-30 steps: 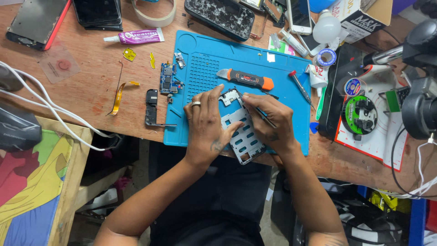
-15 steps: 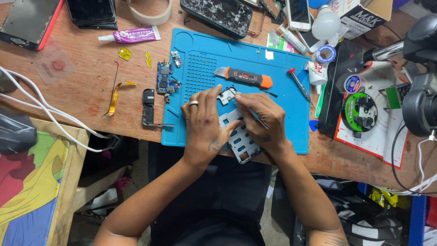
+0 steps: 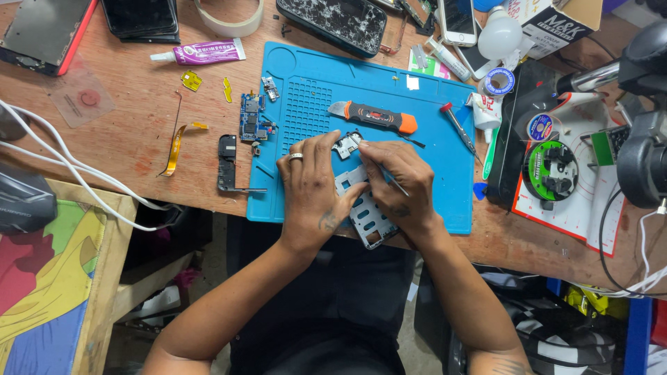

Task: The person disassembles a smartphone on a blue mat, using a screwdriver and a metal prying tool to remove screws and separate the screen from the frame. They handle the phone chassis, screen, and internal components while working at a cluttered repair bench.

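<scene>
A silver phone frame [image 3: 365, 208] lies on the blue work mat [image 3: 431, 170], its lower end sticking out over the table's front edge. My left hand [image 3: 313, 184], with a ring on one finger, presses flat on the frame's left side. My right hand [image 3: 399, 180] grips thin metal tweezers [image 3: 397, 184] and points their tip at the frame's upper end, close to my left fingertips. An orange and black pry knife [image 3: 375, 117] rests on the mat just beyond my hands.
A blue circuit board [image 3: 251, 118], a black phone part [image 3: 227, 163] and yellow flex strips [image 3: 174, 149] lie left of the mat. Phones [image 3: 333, 21], a glue tube [image 3: 201, 52], a tape roll [image 3: 229, 17], a screwdriver [image 3: 460, 128], solder spools [image 3: 549, 167] and a microscope arm [image 3: 639, 104] crowd the wooden table.
My hands stay on the phone frame; the right hand's tweezers have shifted slightly at the frame's upper end. The view has drifted a little.
</scene>
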